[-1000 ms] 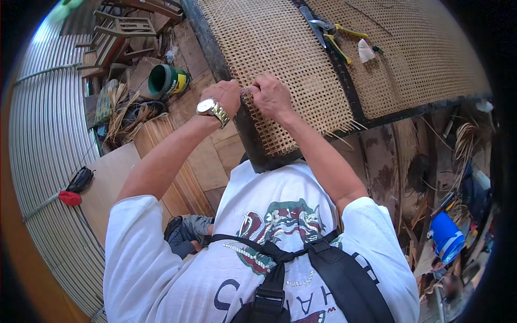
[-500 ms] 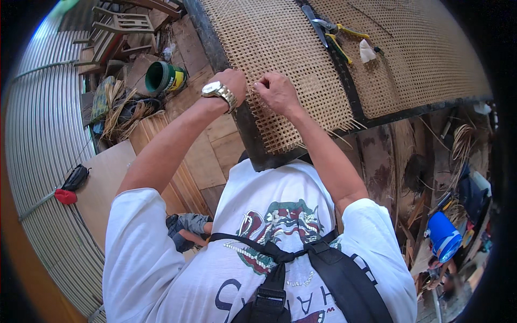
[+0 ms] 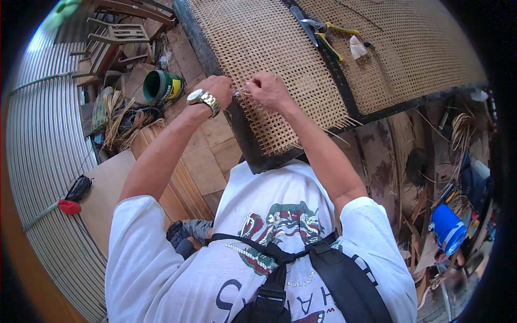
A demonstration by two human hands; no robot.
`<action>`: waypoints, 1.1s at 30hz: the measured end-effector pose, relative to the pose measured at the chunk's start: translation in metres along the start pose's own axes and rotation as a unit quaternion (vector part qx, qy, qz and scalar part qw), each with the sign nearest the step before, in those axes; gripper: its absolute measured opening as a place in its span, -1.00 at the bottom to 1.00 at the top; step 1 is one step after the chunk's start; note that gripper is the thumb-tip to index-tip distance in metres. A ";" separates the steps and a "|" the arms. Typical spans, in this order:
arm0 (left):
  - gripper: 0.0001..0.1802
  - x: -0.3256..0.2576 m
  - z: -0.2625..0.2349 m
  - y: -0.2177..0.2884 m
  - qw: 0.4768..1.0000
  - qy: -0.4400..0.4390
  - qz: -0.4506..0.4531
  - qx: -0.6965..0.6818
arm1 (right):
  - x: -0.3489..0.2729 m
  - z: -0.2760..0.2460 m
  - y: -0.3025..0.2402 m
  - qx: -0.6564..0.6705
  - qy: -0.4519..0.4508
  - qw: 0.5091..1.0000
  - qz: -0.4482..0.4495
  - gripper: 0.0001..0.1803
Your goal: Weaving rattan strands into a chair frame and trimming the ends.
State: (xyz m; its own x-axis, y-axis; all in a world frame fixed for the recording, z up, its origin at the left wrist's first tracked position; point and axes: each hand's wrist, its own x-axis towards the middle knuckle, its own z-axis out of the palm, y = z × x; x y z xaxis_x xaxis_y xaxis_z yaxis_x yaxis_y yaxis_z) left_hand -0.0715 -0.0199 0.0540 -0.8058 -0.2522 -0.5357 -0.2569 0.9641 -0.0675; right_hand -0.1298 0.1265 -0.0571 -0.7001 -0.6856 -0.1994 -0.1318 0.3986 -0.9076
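A woven cane sheet (image 3: pixel 293 81) lies over a dark wooden frame (image 3: pixel 249 137), with loose strands sticking out along its near edge. My left hand (image 3: pixel 218 90), a metal watch on its wrist, is closed at the left rail; a small pale bit shows at its fingertips. Just to its right, my right hand (image 3: pixel 268 92) is pinched over the sheet's left border. What the fingers of either hand hold is too small to make out. Farther off on the frame rest yellow-handled pruning shears (image 3: pixel 326 29), a dark flat blade (image 3: pixel 304 26) and a crumpled white piece (image 3: pixel 357 48).
Left of the frame, a green bucket (image 3: pixel 171 86) lies tipped beside dry fibre strips (image 3: pixel 114 116) and wooden chairs (image 3: pixel 121 33). Corrugated metal sheeting (image 3: pixel 40 156) lines the left side. At the right stands a blue bucket (image 3: pixel 448 229) among wood scraps. Someone's leg (image 3: pixel 196 229) shows at lower left.
Both hands have shifted slightly left and toward me along the frame's left rail. A gap opens between my left fingers and the right hand stays pinched. The view has moved a little.
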 end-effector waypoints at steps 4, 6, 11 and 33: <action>-0.72 -0.005 0.009 -0.001 1.000 0.023 -0.001 0.010 | -0.001 0.006 0.002 -0.035 0.009 0.998 -0.048 -0.73; -0.71 -0.002 0.013 -0.005 0.999 0.044 -0.018 -0.005 | -0.003 0.012 -0.001 -0.092 0.051 0.993 -0.058 -0.74; -0.61 0.021 0.014 -0.017 0.991 -0.072 -0.043 -0.100 | -0.012 0.015 -0.008 -0.068 0.071 0.993 -0.066 -0.76; -0.45 -0.005 0.016 -0.033 0.995 0.061 0.081 0.009 | -0.094 -0.001 0.032 -0.021 0.255 0.959 -0.120 -0.63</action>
State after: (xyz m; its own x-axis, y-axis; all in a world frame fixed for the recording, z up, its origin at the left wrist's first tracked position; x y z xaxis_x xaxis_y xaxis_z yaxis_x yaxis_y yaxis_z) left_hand -0.0504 -0.0494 0.0450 -0.8945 -0.1010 -0.4355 -0.1105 0.9939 -0.0036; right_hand -0.0693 0.2045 -0.0672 -0.8967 -0.3782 0.2299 -0.3531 0.2984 -0.8867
